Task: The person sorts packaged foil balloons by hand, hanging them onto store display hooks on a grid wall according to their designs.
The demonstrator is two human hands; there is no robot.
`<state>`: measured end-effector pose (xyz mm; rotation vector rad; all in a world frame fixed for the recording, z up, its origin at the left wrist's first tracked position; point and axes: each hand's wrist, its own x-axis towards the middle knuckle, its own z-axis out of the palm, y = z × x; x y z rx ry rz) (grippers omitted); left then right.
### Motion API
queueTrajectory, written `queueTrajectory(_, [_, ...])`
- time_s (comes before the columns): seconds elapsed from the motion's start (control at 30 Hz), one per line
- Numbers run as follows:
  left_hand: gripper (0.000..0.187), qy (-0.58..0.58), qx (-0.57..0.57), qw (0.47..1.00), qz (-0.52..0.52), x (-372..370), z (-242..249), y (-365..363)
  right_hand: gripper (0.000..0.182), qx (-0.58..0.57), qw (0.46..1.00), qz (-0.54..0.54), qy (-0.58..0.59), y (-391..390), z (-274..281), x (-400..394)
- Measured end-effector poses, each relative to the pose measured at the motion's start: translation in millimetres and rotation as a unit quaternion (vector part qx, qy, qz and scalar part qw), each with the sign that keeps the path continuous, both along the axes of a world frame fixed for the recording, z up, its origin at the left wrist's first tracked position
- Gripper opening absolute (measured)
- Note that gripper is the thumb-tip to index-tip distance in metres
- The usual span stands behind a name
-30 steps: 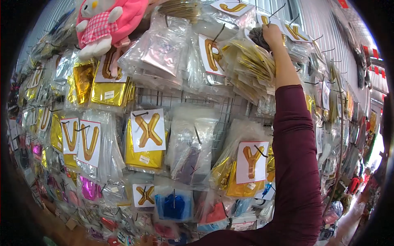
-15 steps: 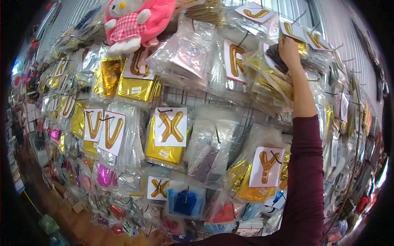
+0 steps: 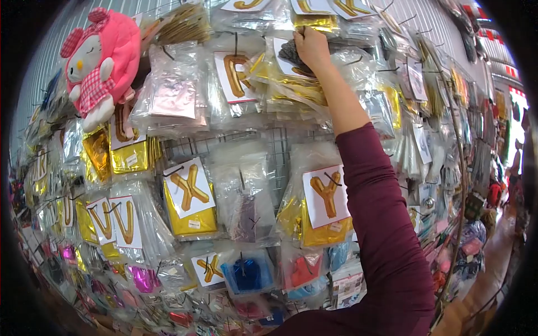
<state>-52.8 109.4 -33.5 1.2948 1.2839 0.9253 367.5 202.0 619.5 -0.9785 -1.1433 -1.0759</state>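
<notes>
My right hand (image 3: 312, 49) is raised at the upper middle, its arm in a maroon sleeve. The fingers are closed round a crumpled dark grey cloth (image 3: 290, 53). The cloth rests against a white letter card (image 3: 284, 63) that is partly hidden behind it. Gold foil balloon packets (image 3: 288, 89) hang just below the hand. Right above it are an L card (image 3: 314, 7) and a K card (image 3: 352, 8). An R card (image 3: 234, 78) hangs to the left. My left hand is out of view.
Clear bags of foil letter balloons cover the wire grid (image 3: 278, 159), hung on protruding metal hooks. Cards with X (image 3: 189, 187) and Y (image 3: 327, 196) hang lower. A pink plush toy (image 3: 103, 64) hangs at upper left. A thin pole (image 3: 457, 185) stands at right.
The view has turned to the right, so the wall's things appear further left. My right hand still grips the grey cloth by the same group of packets.
</notes>
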Motion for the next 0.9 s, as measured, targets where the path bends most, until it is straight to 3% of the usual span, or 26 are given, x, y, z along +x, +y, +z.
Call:
queueTrajectory(0.33, [0.025, 0.020, -0.006, 0.998, -0.056, -11.6, -19.8, -2.6, 0.026, -0.023, 1.000, 0.001, 0.021, -4.0, -3.2, -2.9])
queueTrajectory(0.47, [0.024, 0.025, -0.024, 0.996, -0.081, -18.7, -37.4, -9.9, 0.029, -0.011, 0.998, -0.057, 0.018, 0.2, 0.7, 2.8])
queueTrajectory(0.53, [0.023, 0.022, -0.038, 0.995, -0.086, -21.7, -48.8, -18.4, 0.026, 0.002, 1.000, 0.000, -0.005, 0.6, 2.9, 3.4])
queueTrajectory(0.63, [0.023, 0.014, -0.058, 0.994, -0.093, -23.1, -64.6, -30.2, 0.025, 0.031, 0.997, -0.065, -0.016, 10.9, 9.1, 14.7])
queueTrajectory(0.9, [0.022, -0.028, -0.079, 0.993, -0.079, -9.5, -98.2, -35.6, 0.019, -0.008, 1.000, 0.000, -0.030, -7.4, 2.6, 4.1])
